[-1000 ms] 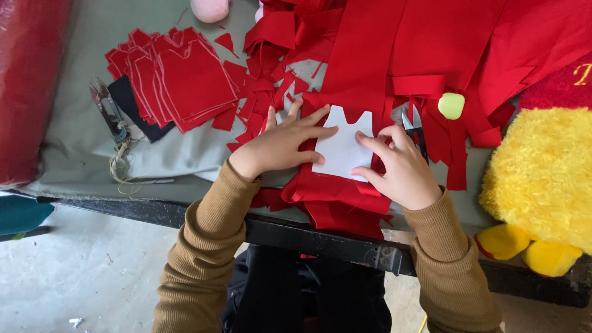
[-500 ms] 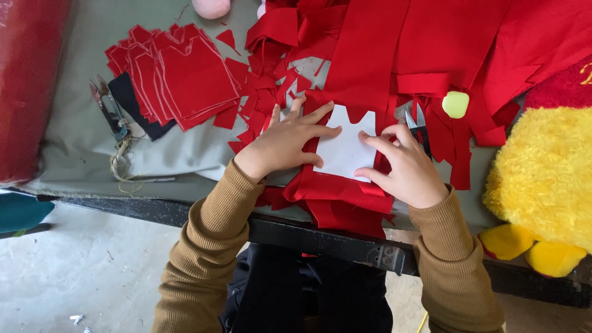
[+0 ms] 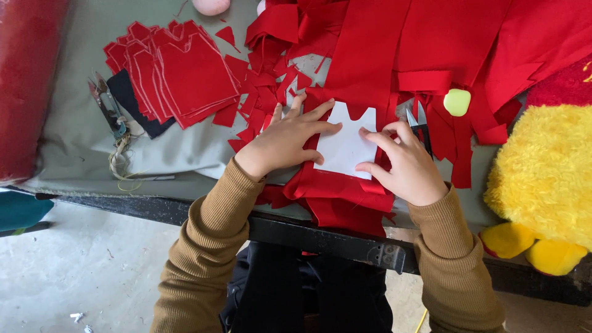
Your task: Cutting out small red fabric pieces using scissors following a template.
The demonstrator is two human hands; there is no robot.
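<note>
A white shirt-shaped paper template (image 3: 347,145) lies on a folded strip of red cloth (image 3: 345,191) at the table's near edge. My left hand (image 3: 288,139) rests flat, fingers spread, on the template's left side and the cloth. My right hand (image 3: 404,163) presses its fingertips on the template's right edge. Neither hand grips anything. Small scissors (image 3: 418,123) lie just beyond my right hand, partly hidden by it.
A stack of cut red shirt-shaped pieces (image 3: 179,74) over a black piece sits at left, with thread snips (image 3: 108,105) beside it. Red scraps and long red cloth (image 3: 431,43) cover the far side. A pale green chalk (image 3: 457,102) and a yellow plush toy (image 3: 542,185) lie right.
Both hands stay on the template; my fingers have shifted slightly, smoothing it on the red cloth. Nothing else has moved.
</note>
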